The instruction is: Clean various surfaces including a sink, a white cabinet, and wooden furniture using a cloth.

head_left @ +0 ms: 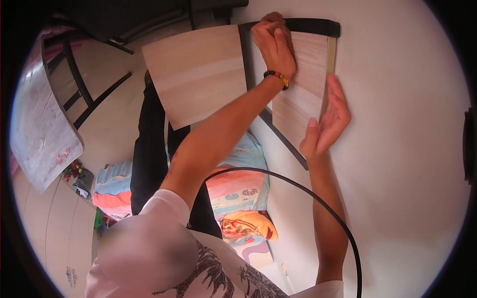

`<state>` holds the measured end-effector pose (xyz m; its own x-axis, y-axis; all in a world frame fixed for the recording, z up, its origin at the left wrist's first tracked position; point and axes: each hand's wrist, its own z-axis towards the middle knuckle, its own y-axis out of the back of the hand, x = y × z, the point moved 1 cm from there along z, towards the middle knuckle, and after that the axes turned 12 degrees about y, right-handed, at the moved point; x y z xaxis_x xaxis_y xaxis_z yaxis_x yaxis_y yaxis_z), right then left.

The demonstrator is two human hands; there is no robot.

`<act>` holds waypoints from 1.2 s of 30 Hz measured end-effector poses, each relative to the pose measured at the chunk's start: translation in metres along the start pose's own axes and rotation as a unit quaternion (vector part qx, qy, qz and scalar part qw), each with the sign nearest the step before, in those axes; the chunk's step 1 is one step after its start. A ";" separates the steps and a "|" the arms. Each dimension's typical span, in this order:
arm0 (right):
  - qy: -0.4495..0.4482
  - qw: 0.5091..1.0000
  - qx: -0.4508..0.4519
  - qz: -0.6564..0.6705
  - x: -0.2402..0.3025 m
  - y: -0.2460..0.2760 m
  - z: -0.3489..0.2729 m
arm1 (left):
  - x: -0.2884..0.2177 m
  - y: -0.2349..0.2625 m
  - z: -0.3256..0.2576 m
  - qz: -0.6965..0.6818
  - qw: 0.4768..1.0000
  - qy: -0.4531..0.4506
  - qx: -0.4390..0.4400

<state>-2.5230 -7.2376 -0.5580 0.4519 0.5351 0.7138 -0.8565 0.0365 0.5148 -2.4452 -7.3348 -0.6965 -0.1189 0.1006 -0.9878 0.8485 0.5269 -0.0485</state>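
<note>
A wood-grain panel sits inside a black frame against a pale surface. My left hand, a beaded bracelet on its wrist, reaches across to the frame's top. Its fingers are curled there, and whatever is in them is hidden. My right hand rests against the panel's right edge, fingers stretched along the outer side and thumb apart from them. Left of the frame, a second, wider wood-grain board stands out toward my legs.
A black cable arcs across the lower middle. Colourful bedding and an orange cloth lie beyond my legs. At the left are a grey marbled tabletop, black metal legs and pale cabinet doors.
</note>
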 end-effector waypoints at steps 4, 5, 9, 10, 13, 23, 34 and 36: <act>0.009 1.000 0.007 -0.010 0.003 0.010 -0.007 | 0.021 0.002 -0.024 0.048 0.995 0.075 -0.047; 0.011 1.000 0.007 -0.015 0.005 0.010 -0.009 | 0.026 0.007 -0.035 0.051 0.995 0.077 -0.045; 0.009 1.000 0.000 -0.006 0.009 0.003 -0.008 | 0.055 0.050 -0.098 0.176 0.972 0.154 -0.011; 0.002 1.000 0.003 -0.015 0.010 0.011 -0.017 | 0.050 0.059 -0.133 0.197 0.963 0.184 0.013; 0.008 1.000 0.003 -0.014 0.012 0.004 -0.015 | 0.053 0.105 -0.205 0.271 0.930 0.235 0.085; 0.007 1.000 0.003 -0.018 0.003 0.009 -0.029 | -0.093 0.089 -0.302 0.093 0.921 0.371 0.076; 0.002 1.000 -0.010 -0.023 0.008 -0.005 -0.020 | -0.090 0.087 -0.306 0.024 0.912 0.409 0.017; -0.003 1.000 -0.006 -0.030 0.010 0.001 -0.020 | -0.063 0.085 -0.300 0.090 0.907 0.412 0.004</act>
<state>-2.5241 -7.2157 -0.5602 0.5048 0.5265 0.6841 -0.8303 0.0790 0.5517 -2.5202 -7.0426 -0.5944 -0.3208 0.7827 -0.5334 0.8955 0.4341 0.0984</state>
